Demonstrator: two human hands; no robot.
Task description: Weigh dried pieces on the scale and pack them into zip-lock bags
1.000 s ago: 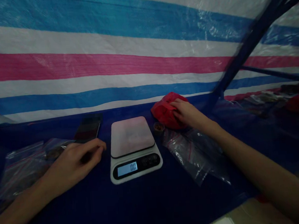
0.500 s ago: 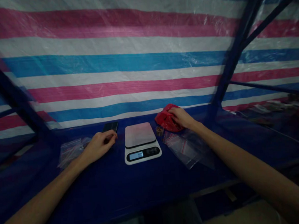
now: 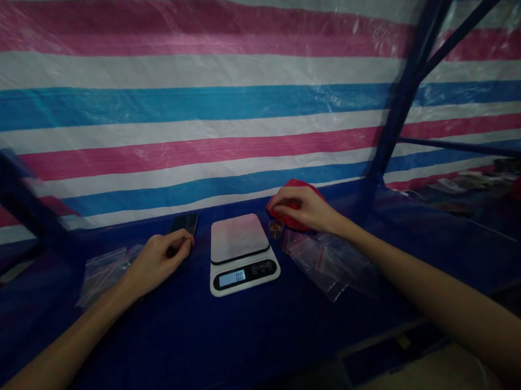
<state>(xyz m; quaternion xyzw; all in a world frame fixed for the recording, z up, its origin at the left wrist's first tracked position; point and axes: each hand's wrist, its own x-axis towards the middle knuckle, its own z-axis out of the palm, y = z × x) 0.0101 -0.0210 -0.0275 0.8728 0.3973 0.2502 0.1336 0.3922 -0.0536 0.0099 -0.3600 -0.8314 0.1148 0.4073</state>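
Note:
A white kitchen scale (image 3: 239, 239) with a lit display stands at the middle of the blue table. Just right of its plate is a small clear cup (image 3: 276, 228) with brownish contents. My right hand (image 3: 304, 208) hovers above and beside this cup, in front of a red bag (image 3: 296, 184), fingertips pinched together; anything between them is too small to make out. Left of the scale, my left hand (image 3: 168, 255) rests with curled fingers near a dark phone (image 3: 185, 224); whether it holds anything is hidden.
Clear zip bags (image 3: 322, 262) lie right of the scale, and more zip bags (image 3: 104, 270) lie beside my left forearm. Blue metal posts (image 3: 398, 112) frame a striped tarp (image 3: 216, 96) behind the table (image 3: 236, 341). Blurred items lie at the far right.
My right hand has come out of the red bag and moved left toward the small cup. My left hand keeps its curled pose. The camera view has shifted slightly.

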